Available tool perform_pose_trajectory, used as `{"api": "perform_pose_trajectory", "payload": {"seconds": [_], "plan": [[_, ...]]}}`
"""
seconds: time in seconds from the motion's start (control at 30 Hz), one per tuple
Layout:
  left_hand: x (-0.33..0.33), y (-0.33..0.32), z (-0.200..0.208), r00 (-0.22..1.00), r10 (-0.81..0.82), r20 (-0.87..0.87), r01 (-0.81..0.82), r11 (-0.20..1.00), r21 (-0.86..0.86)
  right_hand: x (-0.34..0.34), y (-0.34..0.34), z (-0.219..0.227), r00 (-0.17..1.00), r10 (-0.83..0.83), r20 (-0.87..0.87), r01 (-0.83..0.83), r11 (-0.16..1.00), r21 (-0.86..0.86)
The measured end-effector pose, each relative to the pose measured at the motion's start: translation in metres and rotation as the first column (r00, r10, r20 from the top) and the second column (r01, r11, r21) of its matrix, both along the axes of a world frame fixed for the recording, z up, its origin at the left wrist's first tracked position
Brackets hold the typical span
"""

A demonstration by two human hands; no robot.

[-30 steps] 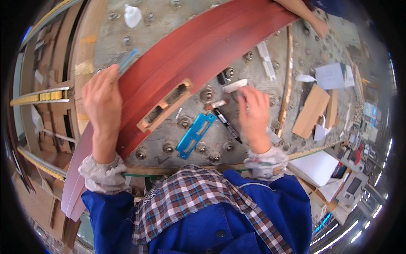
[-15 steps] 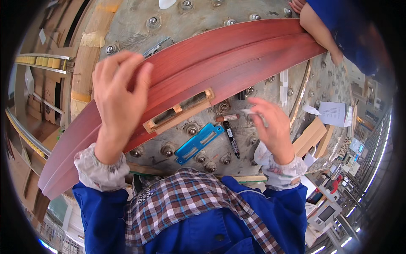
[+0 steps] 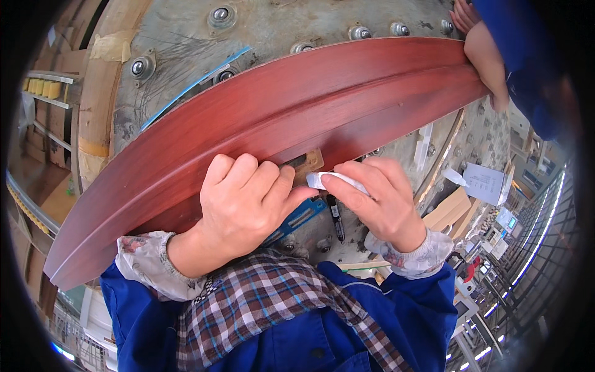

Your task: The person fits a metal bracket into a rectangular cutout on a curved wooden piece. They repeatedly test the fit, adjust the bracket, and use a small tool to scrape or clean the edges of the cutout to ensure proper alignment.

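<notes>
A long, red-brown wooden panel (image 3: pixel 297 111) with molded grooves lies across the worktable. My left hand (image 3: pixel 245 198) is closed on its near edge, over a cut-out (image 3: pixel 310 162) with a pale wood edge; the fingertips are hidden. Its thumb stretches toward a folded white piece (image 3: pixel 341 183), paper or cloth. That piece is pinched in my right hand (image 3: pixel 378 195), just beside the cut-out. Below my hands lies a blue slotted plate (image 3: pixel 304 215), partly covered by the left hand. To its right is a black marker (image 3: pixel 336 220).
Another person's forearm (image 3: pixel 486 59) rests at the panel's far right end. Ball rollers (image 3: pixel 221 15) stud the metal tabletop. A blue strip (image 3: pixel 192 90) lies behind the panel. On the right are printed sheets (image 3: pixel 484 183), a white bottle (image 3: pixel 454 177) and wooden boards (image 3: pixel 447 209).
My left hand has come down and right onto the panel edge, its fingers now curled. My right hand has moved left to the cut-out with the white piece. The panel's view has shifted slightly.
</notes>
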State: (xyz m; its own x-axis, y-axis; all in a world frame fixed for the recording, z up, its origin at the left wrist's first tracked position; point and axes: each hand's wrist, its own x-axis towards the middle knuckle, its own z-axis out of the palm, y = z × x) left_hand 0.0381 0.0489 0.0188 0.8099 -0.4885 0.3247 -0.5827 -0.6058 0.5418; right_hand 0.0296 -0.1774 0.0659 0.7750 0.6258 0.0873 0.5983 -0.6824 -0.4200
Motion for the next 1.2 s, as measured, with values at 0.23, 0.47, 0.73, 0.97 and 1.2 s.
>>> {"api": "perform_pose_trajectory", "payload": {"seconds": [0.23, 0.47, 0.73, 0.97, 1.2], "plan": [[-0.004, -0.002, -0.004, 1.0, 0.027, -0.004, -0.027, 0.999, 0.023, -0.002, 0.001, 0.0, 0.999, 0.004, -0.04, -0.005, 0.999, -0.037], [-0.003, -0.002, -0.005, 1.0, 0.022, -0.015, -0.022, 1.0, 0.004, 0.002, 0.005, 0.005, 0.999, 0.028, -0.044, -0.031, 0.996, -0.087], [-0.004, -0.001, -0.002, 0.999, 0.04, -0.021, -0.041, 0.999, -0.01, 0.005, 0.012, 0.012, 0.997, 0.07, -0.019, -0.071, 0.988, -0.134], [-0.003, -0.003, -0.006, 0.998, 0.056, -0.025, -0.057, 0.998, -0.027, 0.005, 0.014, 0.011, 0.993, 0.108, 0.049, -0.095, 0.97, -0.222], [-0.004, -0.005, -0.003, 0.995, 0.068, -0.07, -0.07, 0.997, -0.035, 0.007, 0.017, 0.009, 0.979, 0.167, 0.115, -0.132, 0.956, -0.262]]}}
